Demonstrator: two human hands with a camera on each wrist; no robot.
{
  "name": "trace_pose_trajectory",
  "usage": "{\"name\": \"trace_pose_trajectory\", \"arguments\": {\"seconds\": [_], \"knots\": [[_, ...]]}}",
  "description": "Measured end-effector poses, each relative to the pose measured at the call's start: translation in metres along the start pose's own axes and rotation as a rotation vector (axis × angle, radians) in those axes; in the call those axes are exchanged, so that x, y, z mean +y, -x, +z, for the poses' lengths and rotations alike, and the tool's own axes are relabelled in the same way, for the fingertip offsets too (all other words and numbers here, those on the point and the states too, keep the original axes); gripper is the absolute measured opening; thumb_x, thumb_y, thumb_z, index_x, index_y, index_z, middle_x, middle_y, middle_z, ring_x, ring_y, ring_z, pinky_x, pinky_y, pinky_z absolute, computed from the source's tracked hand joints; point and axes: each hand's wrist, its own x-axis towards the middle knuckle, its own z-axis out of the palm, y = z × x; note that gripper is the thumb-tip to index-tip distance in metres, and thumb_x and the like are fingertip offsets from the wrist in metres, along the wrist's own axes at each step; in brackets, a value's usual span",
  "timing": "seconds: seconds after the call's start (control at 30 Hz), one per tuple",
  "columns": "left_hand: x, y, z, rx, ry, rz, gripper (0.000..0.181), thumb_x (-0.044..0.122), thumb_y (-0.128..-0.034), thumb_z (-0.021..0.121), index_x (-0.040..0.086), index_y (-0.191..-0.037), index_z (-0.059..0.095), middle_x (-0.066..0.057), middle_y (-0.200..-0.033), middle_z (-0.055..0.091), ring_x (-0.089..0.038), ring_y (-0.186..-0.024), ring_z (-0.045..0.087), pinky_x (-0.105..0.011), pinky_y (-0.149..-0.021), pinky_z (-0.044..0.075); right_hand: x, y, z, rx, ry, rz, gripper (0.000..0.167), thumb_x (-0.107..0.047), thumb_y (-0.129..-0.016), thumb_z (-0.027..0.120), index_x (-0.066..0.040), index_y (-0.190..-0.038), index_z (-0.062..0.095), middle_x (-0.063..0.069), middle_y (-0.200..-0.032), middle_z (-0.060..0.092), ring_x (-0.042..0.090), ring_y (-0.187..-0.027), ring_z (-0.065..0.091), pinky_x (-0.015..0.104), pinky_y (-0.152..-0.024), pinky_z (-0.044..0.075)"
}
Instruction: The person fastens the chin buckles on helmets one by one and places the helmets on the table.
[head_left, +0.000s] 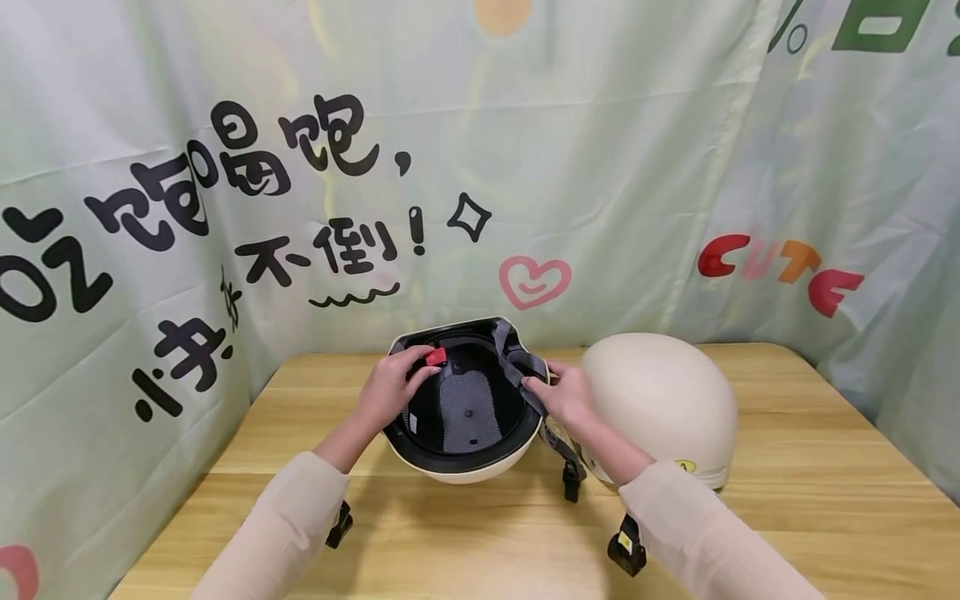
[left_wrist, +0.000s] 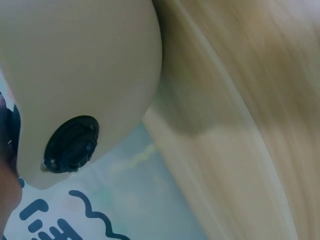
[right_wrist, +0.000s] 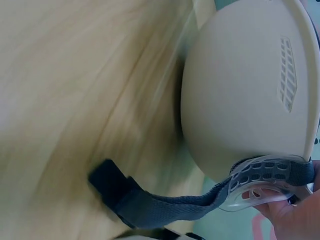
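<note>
An upturned cream helmet shows its black padded inside in the head view. At its left rim my left hand pinches a red buckle piece between thumb and fingers. My right hand grips a grey strap at the right rim. From that side hangs a webbing strap with a black buckle, its clear plastic slider beside my right thumb in the right wrist view. The left wrist view shows a dark oval fitting on the shell; the left fingers are mostly hidden there.
A second cream helmet stands dome up on the wooden table, just right of my right hand. Behind the table hangs a printed cloth. Black devices are worn at both wrists.
</note>
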Motion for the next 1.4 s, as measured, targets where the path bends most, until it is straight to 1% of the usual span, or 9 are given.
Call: {"name": "trace_pose_trajectory", "arguments": {"seconds": [0.33, 0.53, 0.77, 0.87, 0.93, 1.03, 1.17, 1.27, 1.4], "knots": [[0.000, 0.009, -0.013, -0.040, -0.021, 0.003, 0.024, 0.013, -0.0820, 0.068, 0.001, -0.103, 0.066, -0.014, -0.097, 0.070, -0.027, -0.087, 0.067, -0.040, -0.077, 0.054, 0.002, 0.002, 0.014, 0.014, -0.095, 0.054, 0.038, -0.013, -0.081, 0.064, 0.003, -0.117, 0.062, 0.026, -0.103, 0.067, 0.019, -0.083, 0.067, 0.025, -0.066, 0.056], [-0.004, 0.016, -0.016, -0.043, -0.014, 0.017, 0.024, 0.011, -0.0797, 0.070, 0.002, -0.101, 0.066, -0.013, -0.096, 0.070, -0.026, -0.087, 0.068, -0.039, -0.076, 0.054, -0.001, 0.006, 0.022, 0.051, -0.071, 0.068, 0.038, -0.017, -0.079, 0.066, 0.002, -0.112, 0.065, 0.023, -0.098, 0.069, 0.017, -0.081, 0.067, 0.025, -0.068, 0.055], [-0.009, 0.022, -0.014, -0.046, -0.009, -0.003, 0.025, 0.012, -0.0784, 0.071, 0.002, -0.101, 0.067, -0.012, -0.096, 0.071, -0.026, -0.087, 0.067, -0.039, -0.076, 0.054, 0.000, 0.009, 0.024, 0.057, -0.020, 0.057, 0.034, -0.021, -0.080, 0.067, 0.000, -0.106, 0.069, 0.018, -0.091, 0.071, 0.015, -0.076, 0.066, 0.020, -0.064, 0.052], [-0.010, 0.023, -0.013, -0.048, -0.009, -0.002, 0.026, 0.013, -0.0787, 0.071, 0.002, -0.102, 0.067, -0.012, -0.097, 0.071, -0.026, -0.088, 0.067, -0.039, -0.077, 0.054, 0.000, 0.010, 0.022, 0.048, 0.018, 0.012, 0.030, -0.022, -0.080, 0.068, 0.000, -0.100, 0.070, 0.016, -0.089, 0.071, 0.015, -0.074, 0.062, 0.020, -0.063, 0.049], [-0.010, 0.023, -0.012, -0.048, -0.008, -0.001, 0.026, 0.013, -0.0786, 0.071, 0.002, -0.102, 0.067, -0.013, -0.098, 0.071, -0.027, -0.089, 0.067, -0.039, -0.077, 0.054, 0.001, 0.010, 0.020, 0.036, 0.037, -0.033, 0.030, -0.023, -0.081, 0.069, 0.000, -0.100, 0.070, 0.016, -0.093, 0.071, 0.018, -0.079, 0.064, 0.022, -0.066, 0.051], [-0.011, 0.024, -0.010, -0.049, -0.008, -0.008, 0.026, 0.013, -0.0786, 0.071, 0.001, -0.102, 0.067, -0.013, -0.098, 0.070, -0.027, -0.090, 0.067, -0.040, -0.078, 0.054, 0.003, 0.010, 0.015, 0.015, 0.037, -0.109, 0.033, -0.022, -0.083, 0.069, 0.001, -0.105, 0.067, 0.020, -0.103, 0.069, 0.027, -0.091, 0.067, 0.030, -0.074, 0.055], [-0.011, 0.024, -0.010, -0.049, -0.009, -0.017, 0.025, 0.012, -0.0790, 0.071, 0.002, -0.101, 0.067, -0.013, -0.098, 0.070, -0.027, -0.091, 0.067, -0.040, -0.079, 0.054, 0.004, 0.011, 0.006, -0.002, -0.004, -0.214, 0.043, -0.016, -0.083, 0.069, 0.008, -0.117, 0.059, 0.026, -0.114, 0.062, 0.037, -0.101, 0.063, 0.042, -0.083, 0.054], [-0.011, 0.024, -0.009, -0.045, -0.015, -0.015, 0.025, 0.012, -0.0786, 0.071, 0.002, -0.100, 0.067, -0.013, -0.098, 0.071, -0.027, -0.090, 0.067, -0.040, -0.079, 0.054, 0.006, 0.016, -0.001, 0.007, -0.003, -0.307, 0.047, -0.014, -0.081, 0.070, 0.009, -0.120, 0.056, 0.027, -0.119, 0.059, 0.038, -0.105, 0.060, 0.047, -0.088, 0.051], [-0.012, 0.025, -0.009, -0.038, -0.021, -0.011, 0.025, 0.012, -0.0780, 0.072, 0.002, -0.100, 0.068, -0.013, -0.097, 0.071, -0.027, -0.089, 0.068, -0.040, -0.078, 0.054, 0.013, 0.027, -0.009, 0.065, 0.060, -0.448, 0.045, -0.012, -0.078, 0.073, 0.006, -0.117, 0.059, 0.024, -0.116, 0.061, 0.038, -0.100, 0.060, 0.050, -0.084, 0.051]]}}
